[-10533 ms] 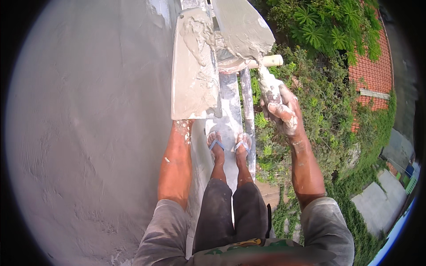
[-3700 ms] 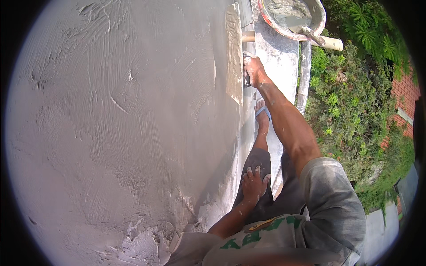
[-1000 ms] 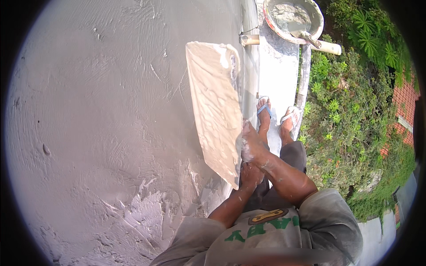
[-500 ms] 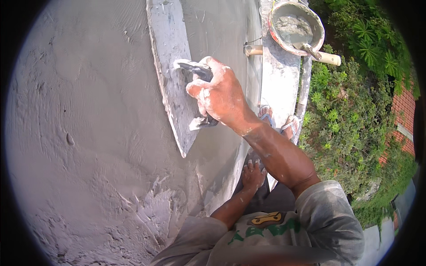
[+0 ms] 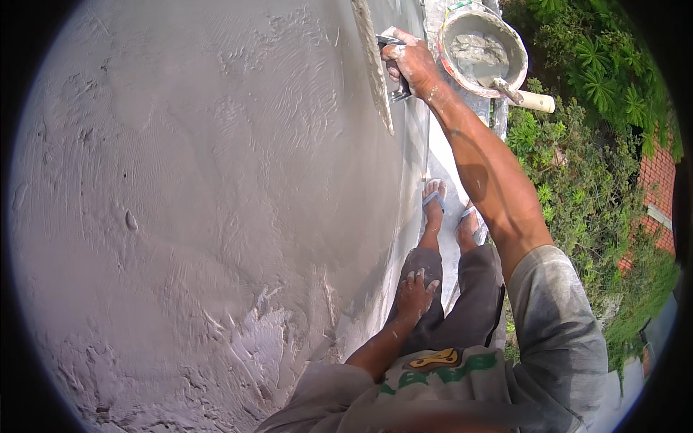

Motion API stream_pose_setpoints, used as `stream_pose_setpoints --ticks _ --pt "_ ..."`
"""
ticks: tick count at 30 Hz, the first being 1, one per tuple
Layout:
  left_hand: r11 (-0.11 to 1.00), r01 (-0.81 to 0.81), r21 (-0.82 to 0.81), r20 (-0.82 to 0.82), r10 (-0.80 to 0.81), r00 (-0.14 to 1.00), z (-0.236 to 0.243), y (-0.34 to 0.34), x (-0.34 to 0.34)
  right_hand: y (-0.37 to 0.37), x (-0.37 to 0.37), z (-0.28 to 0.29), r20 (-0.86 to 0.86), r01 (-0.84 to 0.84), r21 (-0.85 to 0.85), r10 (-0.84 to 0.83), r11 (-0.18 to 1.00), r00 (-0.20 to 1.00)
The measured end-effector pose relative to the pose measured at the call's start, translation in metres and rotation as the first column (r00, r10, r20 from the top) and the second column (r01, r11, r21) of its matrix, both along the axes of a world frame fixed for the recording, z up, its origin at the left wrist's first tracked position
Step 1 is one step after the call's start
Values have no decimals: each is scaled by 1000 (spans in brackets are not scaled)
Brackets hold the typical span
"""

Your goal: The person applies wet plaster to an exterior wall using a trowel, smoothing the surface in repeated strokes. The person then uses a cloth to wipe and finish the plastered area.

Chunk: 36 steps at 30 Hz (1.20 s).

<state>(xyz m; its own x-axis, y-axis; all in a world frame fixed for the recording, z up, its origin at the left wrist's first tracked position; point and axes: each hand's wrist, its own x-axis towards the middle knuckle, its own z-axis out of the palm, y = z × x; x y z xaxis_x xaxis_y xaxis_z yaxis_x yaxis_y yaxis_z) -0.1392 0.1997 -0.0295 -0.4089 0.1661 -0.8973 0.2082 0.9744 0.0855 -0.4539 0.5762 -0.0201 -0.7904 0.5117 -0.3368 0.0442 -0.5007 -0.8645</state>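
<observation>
My right hand (image 5: 417, 63) grips the dark handle of a long plastering float (image 5: 374, 66), its fingers wrapped around the grip. The float's mortar-crusted blade is seen nearly edge-on and runs out of view at the top. It is at the far right part of the wall of wet grey plaster (image 5: 216, 166); whether the blade touches the plaster cannot be told. My left hand (image 5: 415, 296) rests on my thigh with its fingers spread and nothing in it.
A bucket (image 5: 521, 54) of grey mortar, with a tool handle (image 5: 508, 90) leaning over its rim, stands on the narrow plank (image 5: 449, 252) where my sandalled feet are. A bamboo pole end (image 5: 535, 101) sticks out beside it. Shrubs (image 5: 570, 187) and a tiled roof (image 5: 655, 177) lie below right.
My right hand has carried the float away from me and to the right, and the blade has turned nearly edge-on. My right arm is straighter; my left hand stays on the thigh.
</observation>
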Motion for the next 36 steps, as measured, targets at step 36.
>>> stream_pose_setpoints --ticks 36 --pt "995 -70 66 123 61 990 56 1 -18 -145 139 155 13 55 -723 -66 689 998"
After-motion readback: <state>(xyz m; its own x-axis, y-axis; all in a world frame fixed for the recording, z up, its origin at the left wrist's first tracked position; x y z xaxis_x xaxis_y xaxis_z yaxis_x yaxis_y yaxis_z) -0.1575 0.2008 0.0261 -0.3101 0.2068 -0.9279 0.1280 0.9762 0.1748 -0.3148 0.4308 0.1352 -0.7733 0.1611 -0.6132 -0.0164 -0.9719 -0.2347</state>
